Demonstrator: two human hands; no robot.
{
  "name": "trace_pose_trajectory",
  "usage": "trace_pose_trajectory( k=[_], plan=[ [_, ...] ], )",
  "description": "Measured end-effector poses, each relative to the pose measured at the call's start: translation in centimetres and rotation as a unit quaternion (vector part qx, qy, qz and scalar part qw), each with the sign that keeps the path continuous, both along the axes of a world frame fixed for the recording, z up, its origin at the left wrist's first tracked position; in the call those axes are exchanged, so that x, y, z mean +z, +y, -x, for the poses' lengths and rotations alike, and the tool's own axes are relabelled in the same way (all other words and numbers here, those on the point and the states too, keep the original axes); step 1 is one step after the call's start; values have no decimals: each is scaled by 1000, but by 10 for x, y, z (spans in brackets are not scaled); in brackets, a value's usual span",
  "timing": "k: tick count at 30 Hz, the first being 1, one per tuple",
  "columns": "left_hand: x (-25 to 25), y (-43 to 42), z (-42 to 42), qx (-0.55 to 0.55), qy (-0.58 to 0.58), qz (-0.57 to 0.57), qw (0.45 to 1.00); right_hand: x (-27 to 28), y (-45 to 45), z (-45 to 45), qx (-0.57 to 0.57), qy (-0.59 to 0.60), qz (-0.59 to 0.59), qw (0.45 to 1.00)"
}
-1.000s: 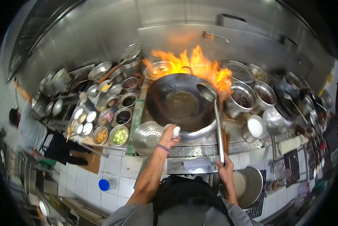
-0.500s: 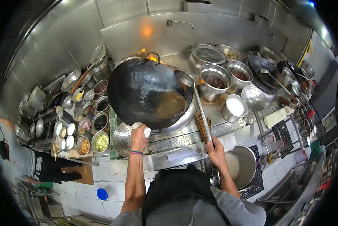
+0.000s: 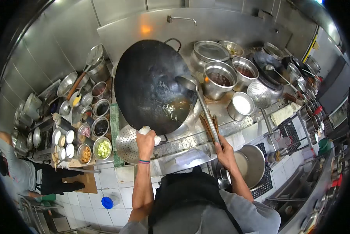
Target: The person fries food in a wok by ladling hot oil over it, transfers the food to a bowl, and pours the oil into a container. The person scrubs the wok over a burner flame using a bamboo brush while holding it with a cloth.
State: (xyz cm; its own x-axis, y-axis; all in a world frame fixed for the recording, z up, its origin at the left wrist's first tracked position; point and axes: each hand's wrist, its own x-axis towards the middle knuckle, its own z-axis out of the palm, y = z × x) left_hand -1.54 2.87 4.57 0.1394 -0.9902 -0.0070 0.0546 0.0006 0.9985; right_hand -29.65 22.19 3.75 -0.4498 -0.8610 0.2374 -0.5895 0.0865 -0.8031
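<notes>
A large black wok [image 3: 147, 82] is tilted steeply toward the right over the stove. Brownish liquid [image 3: 178, 108] lies low along its right side. My left hand [image 3: 146, 143] is closed round the wok's near edge with a folded white cloth [image 3: 145, 130] in its grip; the near handle is mostly hidden. In my right hand [image 3: 225, 152] is the long metal handle of a ladle [image 3: 204, 107]. The ladle's bowl hangs at the wok's right rim. A bundle of thin bamboo sticks [image 3: 210, 126] stands beside the ladle handle.
Metal pots of dark sauce [image 3: 220, 74] and a pot of white liquid [image 3: 242, 104] stand at right, near a perforated skimmer [image 3: 259, 94]. Bowls of chopped ingredients [image 3: 103, 148] crowd the left. Another person [image 3: 24, 171] stands at far left. A perforated strainer [image 3: 127, 144] lies below the wok.
The wok has tipped further up, and its liquid has drawn into a smaller pool at the right. Flames behind the wok no longer show. The ladle bowl sits slightly further over the wok.
</notes>
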Motion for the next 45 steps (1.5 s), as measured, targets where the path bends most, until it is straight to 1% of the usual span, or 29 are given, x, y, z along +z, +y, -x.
trace_pose_trajectory(
  k=[1,3,5,7,8,9,12,13,16,17,20,21,23,24,26,27,28,29,30,31,32,34,36,37,39,40,42,43,45],
  plan=[
    [14,6,2,-10,3,-15,1000,10,3,-6,-9,-61,-35,997],
    [0,3,0,-10,-10,20,1000,22,6,-12,-22,-78,-81,993],
    [7,6,-1,-1,-32,36,999,27,7,-17,-36,-106,-125,986],
    [7,4,-3,-18,-25,56,998,23,10,-21,-45,-92,-112,988],
    [9,5,-4,-28,-21,65,997,17,12,-22,-38,-52,-70,995],
    [12,8,-6,-17,-63,73,995,10,14,-23,-33,-10,-29,999],
    [-1,5,-9,-14,-80,86,993,21,17,-34,-50,-65,-40,996],
    [1,5,-10,-17,-79,90,993,33,18,-39,-63,-64,-76,993],
    [5,4,-13,-19,-71,98,992,30,20,-42,-77,-27,-71,994],
    [5,3,-14,-17,-70,95,993,35,21,-45,-87,-57,-101,989],
    [-10,-6,-18,-13,-55,77,995,34,18,-53,-86,9,-70,994],
    [-17,-10,-19,-14,-48,69,996,33,18,-53,-75,-64,-78,992],
    [-21,-12,-26,-67,52,-15,996,39,15,-52,-53,-207,-92,973],
    [-23,-12,-26,-92,102,-55,989,46,16,-52,-60,-268,-89,957],
    [-22,-5,-21,-94,175,-84,976,77,9,-63,-67,-387,-79,916],
    [-18,-1,-22,-103,188,-136,967,79,6,-54,-39,-401,-59,913],
    [-17,3,-25,-110,199,-189,955,89,-2,-50,-38,-407,-35,912],
    [-28,-1,-30,-142,251,-237,928,98,-9,-41,-27,-411,-19,911],
    [-39,-4,-28,-147,282,-256,913,107,-19,-30,-14,-415,-5,910],
    [-32,-1,-26,-149,313,-275,897,117,-32,-20,-6,-434,39,900],
    [-29,1,-23,-149,344,-293,879,135,-46,-12,-5,-415,48,909],
    [-28,2,-9,-134,334,-297,884,153,-80,15,1,-373,70,925],
    [-26,0,5,-119,311,-271,903,156,-117,63,34,-324,17,945],
    [-25,-5,11,-103,307,-272,906,158,-138,80,10,-304,15,953],
    [-24,-17,21,-76,293,-275,912,157,-182,114,-1,-243,2,970],
    [-27,-25,25,-75,301,-283,908,158,-203,129,-15,-216,-6,976],
    [-36,-42,33,-79,319,-300,896,145,-246,174,-10,-133,-29,991],
    [-32,-46,39,-82,314,-281,903,136,-267,196,-9,-90,-41,995],
    [-28,-49,45,-74,325,-296,895,118,-309,233,-46,-6,-60,997]
  ],
)
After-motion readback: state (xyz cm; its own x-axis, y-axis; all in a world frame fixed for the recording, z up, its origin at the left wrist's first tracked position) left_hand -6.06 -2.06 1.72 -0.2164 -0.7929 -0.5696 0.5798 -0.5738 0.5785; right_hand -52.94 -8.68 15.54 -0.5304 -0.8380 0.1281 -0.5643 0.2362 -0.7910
